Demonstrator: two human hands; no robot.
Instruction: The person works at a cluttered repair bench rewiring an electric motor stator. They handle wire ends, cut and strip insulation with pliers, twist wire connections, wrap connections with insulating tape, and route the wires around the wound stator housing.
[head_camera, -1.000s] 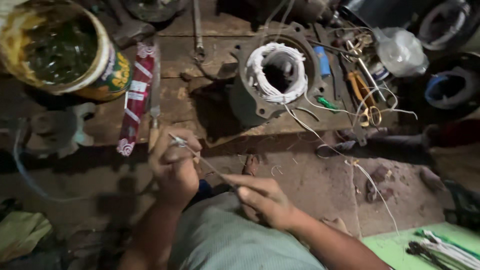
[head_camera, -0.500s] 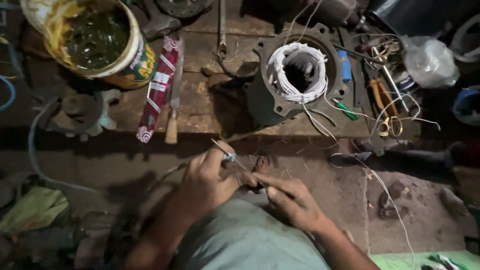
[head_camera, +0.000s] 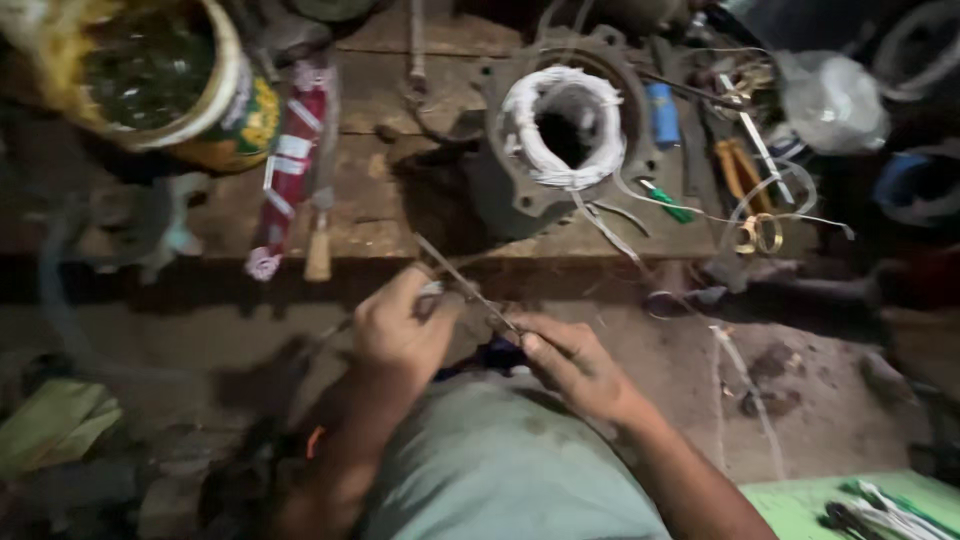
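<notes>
We have both hands low in the head view, close together over the knee, above a dirt floor (head_camera: 640, 350). Left hand (head_camera: 400, 335) has its grip closed on the near end of a thin strip (head_camera: 465, 285); the strip runs up and left from between the hands, tip ending near the bench (head_camera: 390, 190) edge. Right hand (head_camera: 575, 365) pinches the same strip at its lower end, thumb on top, fingers curled under. Hands are just apart, the strip bridging them. Whether the strip is wire, sleeve or a blade we cannot tell; it's blurred.

Behind the hands on the wooden bench: a motor housing (head_camera: 520, 190), open end up, with white windings (head_camera: 560, 125) around its bore. Loose white leads (head_camera: 610, 225) trail from the windings down off the bench edge toward the floor, passing right of the right hand, not touching it.

Left of the housing: a red-and-white striped roll (head_camera: 290, 170) lying lengthwise, a wooden tool handle (head_camera: 318, 255) just beside it at the bench edge. Far left, a yellow bucket (head_camera: 215, 125) holding dark green stuff.

Right of the housing: a blue cylinder (head_camera: 662, 115), a green-handled screwdriver (head_camera: 670, 203), orange-handled pliers (head_camera: 738, 170), a clear plastic bag (head_camera: 830, 100), all near each other in clutter. Bottom right corner: a green board (head_camera: 800, 505) with a bundle of white strips (head_camera: 885, 510) on it, well apart from the hands.
</notes>
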